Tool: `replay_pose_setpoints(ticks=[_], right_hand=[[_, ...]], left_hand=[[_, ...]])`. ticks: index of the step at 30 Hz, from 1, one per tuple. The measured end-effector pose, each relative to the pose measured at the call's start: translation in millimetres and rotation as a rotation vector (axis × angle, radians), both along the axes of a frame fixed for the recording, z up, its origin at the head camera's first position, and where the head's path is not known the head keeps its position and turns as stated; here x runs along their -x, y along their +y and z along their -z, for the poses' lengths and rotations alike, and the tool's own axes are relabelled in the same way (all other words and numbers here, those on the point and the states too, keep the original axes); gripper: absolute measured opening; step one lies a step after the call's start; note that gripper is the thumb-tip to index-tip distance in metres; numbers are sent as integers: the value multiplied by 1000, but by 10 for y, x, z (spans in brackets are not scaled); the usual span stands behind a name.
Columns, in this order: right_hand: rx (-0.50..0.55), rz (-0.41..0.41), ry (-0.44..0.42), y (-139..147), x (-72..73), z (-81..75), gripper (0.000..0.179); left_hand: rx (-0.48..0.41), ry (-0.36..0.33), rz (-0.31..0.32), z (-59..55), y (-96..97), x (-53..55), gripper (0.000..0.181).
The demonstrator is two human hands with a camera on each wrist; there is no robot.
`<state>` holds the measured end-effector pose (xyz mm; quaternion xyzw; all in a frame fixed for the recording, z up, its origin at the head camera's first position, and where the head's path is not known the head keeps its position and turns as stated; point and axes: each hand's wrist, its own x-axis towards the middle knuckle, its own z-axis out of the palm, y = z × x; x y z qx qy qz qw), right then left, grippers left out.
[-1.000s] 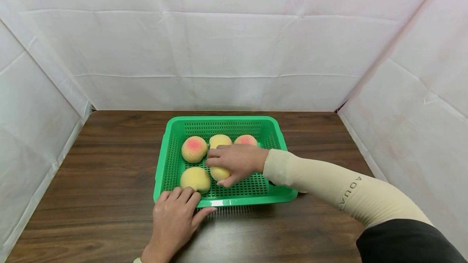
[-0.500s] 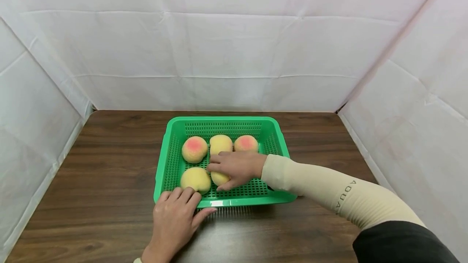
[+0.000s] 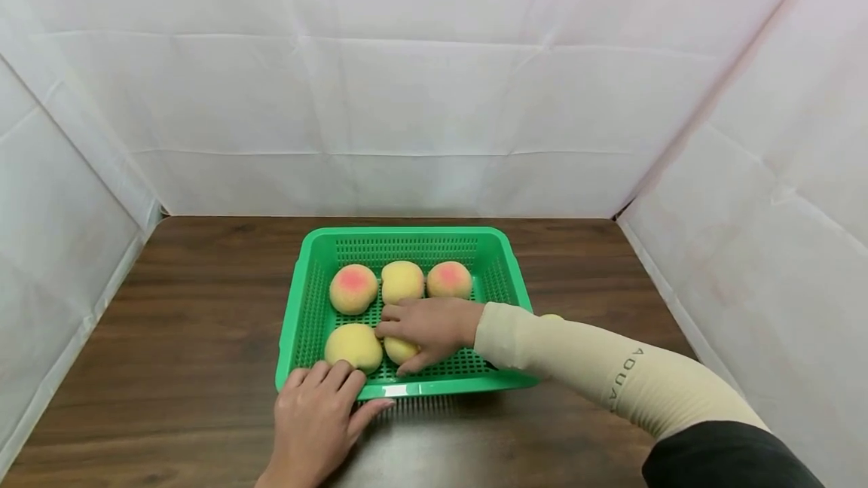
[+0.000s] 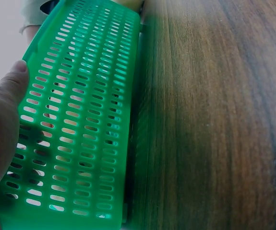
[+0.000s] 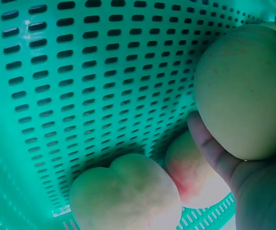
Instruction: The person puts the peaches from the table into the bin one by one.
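Note:
A green perforated plastic basket (image 3: 407, 390) holds several yellow peaches. In its back row are a pink-topped peach (image 3: 353, 289), a yellow peach (image 3: 403, 282) and another pink-topped peach (image 3: 450, 280). A yellow peach (image 3: 354, 347) lies at the front left. Beside it, my right hand (image 3: 434, 328) grips a peach (image 3: 400, 350) from above; the right wrist view shows the thumb curled along the held peach (image 5: 246, 91). My left hand (image 3: 315, 416) pinches the basket's front rim, fingers over it and the thumb (image 4: 15, 81) against the outer wall.
The basket stands on a dark wooden table (image 3: 203, 337). White sheeting (image 3: 407, 96) encloses the back and both sides. Just right of the basket, a yellow rounded thing (image 3: 552, 316) peeks out from behind the right sleeve (image 3: 610, 367).
My right hand has moved a little toward the front of the basket with the gripped peach, uncovering more of the back row. My left hand keeps its hold on the rim. The head view has tilted slightly.

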<state>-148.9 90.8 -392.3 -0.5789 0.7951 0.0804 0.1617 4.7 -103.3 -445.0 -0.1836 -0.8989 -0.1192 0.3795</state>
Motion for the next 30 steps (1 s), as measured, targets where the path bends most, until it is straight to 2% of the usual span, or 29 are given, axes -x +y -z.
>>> replay_pose_setpoints(ticks=[14,17,24,30], right_hand=[[-31,11,25,-11,-48,94,67],[-28,18,29,-1,-48,85,67],[-10,54,-23,13,-40,36,66],[7,38,4,19,-33,-29,66]], left_hand=[[-6,-10,1,15,-8,-24,65],[-4,-14,1,11,-7,-17,65],[-9,-10,3,8,-13,-17,65],[-8,-17,6,5,-11,-13,65]])
